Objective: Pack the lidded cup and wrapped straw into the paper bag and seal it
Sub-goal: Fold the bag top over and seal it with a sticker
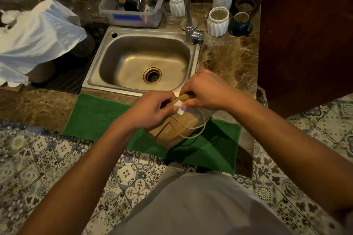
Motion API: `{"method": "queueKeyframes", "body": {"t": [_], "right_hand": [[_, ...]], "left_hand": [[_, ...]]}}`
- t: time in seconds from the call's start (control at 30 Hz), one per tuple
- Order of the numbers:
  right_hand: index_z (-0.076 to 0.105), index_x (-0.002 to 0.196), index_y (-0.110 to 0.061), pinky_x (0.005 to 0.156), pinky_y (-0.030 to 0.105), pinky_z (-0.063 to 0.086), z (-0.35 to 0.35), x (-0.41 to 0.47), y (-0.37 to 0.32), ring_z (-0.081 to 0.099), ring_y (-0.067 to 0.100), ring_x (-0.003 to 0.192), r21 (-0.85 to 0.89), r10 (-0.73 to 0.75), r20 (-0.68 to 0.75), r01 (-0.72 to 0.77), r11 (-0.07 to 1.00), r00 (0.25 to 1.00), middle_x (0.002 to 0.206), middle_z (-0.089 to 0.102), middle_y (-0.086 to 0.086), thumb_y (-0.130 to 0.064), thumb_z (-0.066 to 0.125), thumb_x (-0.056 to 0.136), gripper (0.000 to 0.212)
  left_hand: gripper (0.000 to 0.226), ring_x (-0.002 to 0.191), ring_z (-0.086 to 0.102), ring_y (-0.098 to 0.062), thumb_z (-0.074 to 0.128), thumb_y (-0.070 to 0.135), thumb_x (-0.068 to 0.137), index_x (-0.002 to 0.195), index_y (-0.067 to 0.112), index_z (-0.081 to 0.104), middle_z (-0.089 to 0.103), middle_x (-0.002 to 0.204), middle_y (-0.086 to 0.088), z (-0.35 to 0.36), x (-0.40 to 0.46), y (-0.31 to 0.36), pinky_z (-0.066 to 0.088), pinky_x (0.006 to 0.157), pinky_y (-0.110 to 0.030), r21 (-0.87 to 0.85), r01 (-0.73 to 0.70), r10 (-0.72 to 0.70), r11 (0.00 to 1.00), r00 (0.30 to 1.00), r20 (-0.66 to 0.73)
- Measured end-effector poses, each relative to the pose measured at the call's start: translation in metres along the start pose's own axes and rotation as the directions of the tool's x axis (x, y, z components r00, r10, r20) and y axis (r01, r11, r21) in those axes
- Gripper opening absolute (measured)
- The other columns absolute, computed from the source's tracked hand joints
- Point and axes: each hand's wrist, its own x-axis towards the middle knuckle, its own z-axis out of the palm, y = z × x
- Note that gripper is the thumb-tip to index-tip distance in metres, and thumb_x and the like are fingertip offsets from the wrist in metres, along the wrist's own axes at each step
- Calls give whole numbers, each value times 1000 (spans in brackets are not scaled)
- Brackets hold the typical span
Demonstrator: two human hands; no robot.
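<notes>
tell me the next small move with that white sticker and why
Probably press the white sticker flat over the folded top of the paper bag. Both the left hand and right hand pinch the top shut, and the sticker's lower edge looks not yet stuck down.

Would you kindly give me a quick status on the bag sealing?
Both hands, left and right, pinching the paper bag top. White sticker going over the fold. Cup and straw not visible. Nothing obstructing.
</notes>
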Motion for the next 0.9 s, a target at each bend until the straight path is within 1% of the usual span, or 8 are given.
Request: {"method": "queueKeyframes", "body": {"t": [0.07,0.1,0.2,0.37,0.47,0.57,0.73,0.9], "right_hand": [[75,93,-31,63,28,39,-4,10,1,61,17,81,18,-22,48,21,1000,999,78,64,-12,-55,72,86,25],[74,90,-30,59,28,36,-4,14,2,58,16,77,26,-39,55,37,999,998,78,64,-11,-54,72,86,24],[74,94,-30,67,33,45,-2,19,5,57,16,84,32,-81,77,79,996,994,92,66,-8,-55,71,86,26],[72,90,-29,71,35,44,3,21,8,55,18,85,19,-91,56,90,996,994,81,62,-7,-54,71,86,25],[71,89,-29,70,34,42,5,19,10,57,20,88,20,-76,18,76,997,997,83,62,-4,-51,70,88,23],[66,84,-27,65,32,35,8,18,10,57,20,86,23,-62,13,62,998,998,84,62,-1,-51,70,88,25],[55,83,-28,71,34,35,7,17,7,43,15,89,-12,-90,77,92,996,993,87,48,-5,-55,73,84,32],[51,80,-29,71,36,38,3,16,8,44,16,90,-9,-98,99,100,995,990,86,47,-6,-56,75,81,36]], "left_hand": [[21,62,50,-16,65,35,96,81,21,62,56,67,6,-3,3,-2,36,56,-36,73,-50,50,996,999,3],[22,61,50,-16,65,37,96,80,22,61,55,67,7,-4,3,-3,36,55,-36,92,-68,68,993,998,1],[23,61,48,-15,64,39,95,80,22,60,53,66,8,-6,4,-6,36,56,-35,97,-91,91,991,996,8],[18,69,58,-16,66,38,95,87,22,67,63,74,6,-7,6,-8,43,60,-36,43,-47,47,998,999,-8],[25,74,55,-16,66,42,94,95,17,67,61,83,7,-3,9,-8,37,61,-32,206,-15,17,978,1000,-9],[24,64,44,-12,66,38,95,78,25,55,45,69,14,-1,10,-7,29,58,-32,282,-68,72,957,997,-6],[36,60,43,-4,67,33,95,68,38,45,47,63,14,-2,12,-5,29,56,-31,190,-62,51,980,997,64],[32,64,54,-20,53,48,97,74,27,58,57,67,4,-3,11,-5,44,59,-41,166,-35,21,986,996,86]]}}
